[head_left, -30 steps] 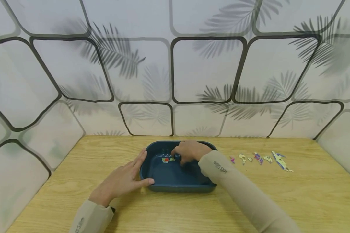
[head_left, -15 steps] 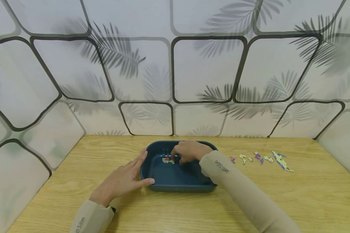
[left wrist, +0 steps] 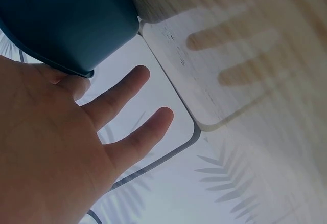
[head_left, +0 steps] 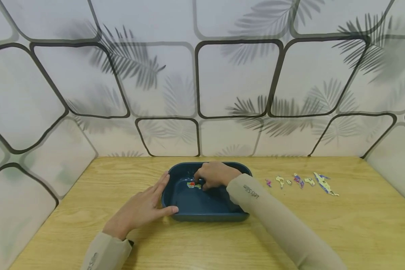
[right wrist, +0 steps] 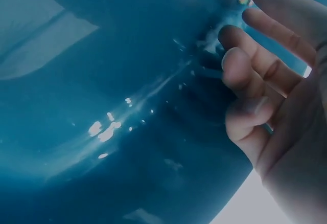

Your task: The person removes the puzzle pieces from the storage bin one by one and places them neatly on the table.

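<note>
A dark blue tray [head_left: 206, 216] sits on the table. Toward its inner far left lie a red-and-green flat piece [head_left: 191, 185] and a smaller yellow-green piece [head_left: 198, 186]; their kind is unclear. My left hand [head_left: 142, 210] touches the tray's left side, thumb on the front rim and fingertips at the left edge. The left wrist view shows two fingers extended free of the wall. My right hand [head_left: 217, 174] reaches inside, fingertips close to the yellow-green piece. In the right wrist view its fingers [right wrist: 245, 70] are loosely bent, thumb apart from the index finger; contact cannot be told.
Right of the tray, several small irregular pieces lie in a row, among them a pink one [head_left: 268, 183], a purple one [head_left: 298, 180] and a larger cream-and-blue one [head_left: 325, 184]. A patterned wall covering [head_left: 233, 142] rises behind the wooden table [head_left: 121, 172].
My right fingers have shifted slightly left around the yellow-green piece, which moved a little. The left hand keeps its place on the tray. The head view has tilted slightly.
</note>
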`<state>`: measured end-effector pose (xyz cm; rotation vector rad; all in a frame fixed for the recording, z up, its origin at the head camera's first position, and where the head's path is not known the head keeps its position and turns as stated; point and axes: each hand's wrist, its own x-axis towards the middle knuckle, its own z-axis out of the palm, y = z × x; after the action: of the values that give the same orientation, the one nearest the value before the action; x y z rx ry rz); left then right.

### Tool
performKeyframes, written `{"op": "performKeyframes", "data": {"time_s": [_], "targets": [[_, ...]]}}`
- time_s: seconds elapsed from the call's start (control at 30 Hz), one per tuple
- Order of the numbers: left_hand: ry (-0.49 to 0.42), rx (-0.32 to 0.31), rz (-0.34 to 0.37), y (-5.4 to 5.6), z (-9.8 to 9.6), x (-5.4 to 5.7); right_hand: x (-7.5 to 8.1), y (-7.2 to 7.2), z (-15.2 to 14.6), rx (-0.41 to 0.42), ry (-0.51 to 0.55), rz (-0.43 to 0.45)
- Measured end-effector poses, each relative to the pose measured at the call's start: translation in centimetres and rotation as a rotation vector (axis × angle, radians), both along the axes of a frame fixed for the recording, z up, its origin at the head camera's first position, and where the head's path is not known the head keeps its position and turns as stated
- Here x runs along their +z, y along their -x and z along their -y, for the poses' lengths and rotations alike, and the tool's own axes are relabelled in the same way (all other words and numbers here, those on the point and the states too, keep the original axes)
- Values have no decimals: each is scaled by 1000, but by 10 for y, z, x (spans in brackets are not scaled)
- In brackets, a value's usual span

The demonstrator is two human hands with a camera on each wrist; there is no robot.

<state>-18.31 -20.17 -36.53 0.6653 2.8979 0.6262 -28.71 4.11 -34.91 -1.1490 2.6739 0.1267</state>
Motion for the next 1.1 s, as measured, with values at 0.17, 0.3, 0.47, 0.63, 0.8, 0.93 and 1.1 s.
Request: {"op": "performKeyframes", "data": {"time_s": [0.17, 0.3, 0.47, 0.63, 0.8, 0.93, 1.1], "targets": [[6, 0, -16, 0, 1, 0, -1, 0, 2, 30, -17, -40], [10, -3, -18, 0, 1, -1, -3, 0, 3, 55, -3, -66], [11, -5, -13, 1, 1, 0, -3, 0, 4, 63, 7, -56], [13, 0, -6, 0, 1, 1, -2, 0, 5, 57, 0, -41], [8, 2, -6, -1, 1, 1, -3, 0, 4, 56, 26, -26], [6, -1, -4, -1, 0, 0, -3, -1, 4, 36, 42, -11], [1, 1, -3, -1, 0, 0, -4, -1, 6, 32, 43, -10]]}}
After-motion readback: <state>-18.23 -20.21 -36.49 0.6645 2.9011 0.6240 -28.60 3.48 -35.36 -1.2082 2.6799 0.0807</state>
